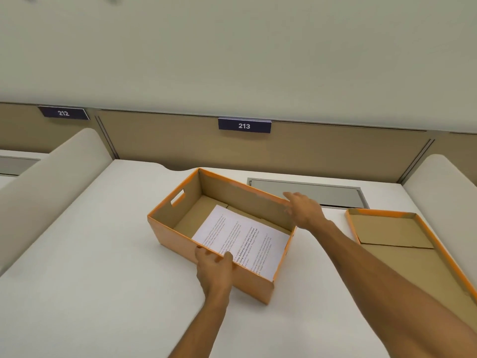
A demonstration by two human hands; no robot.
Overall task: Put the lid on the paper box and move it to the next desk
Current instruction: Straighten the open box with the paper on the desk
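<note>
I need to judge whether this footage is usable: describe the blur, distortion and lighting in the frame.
Head view: wide-angle distortion bows the partition and desk edges; the right hand is motion-blurred at its fingertips, while the left hand on the paper box rim looks sharper; lighting is soft and even, with faint shadows and no glare; the sheet's print is too small to read.

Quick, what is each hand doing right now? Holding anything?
Left hand: closed on the near wall of the orange paper box.
Right hand: open, fingers spread at the box's far rim, holding nothing.
</note>
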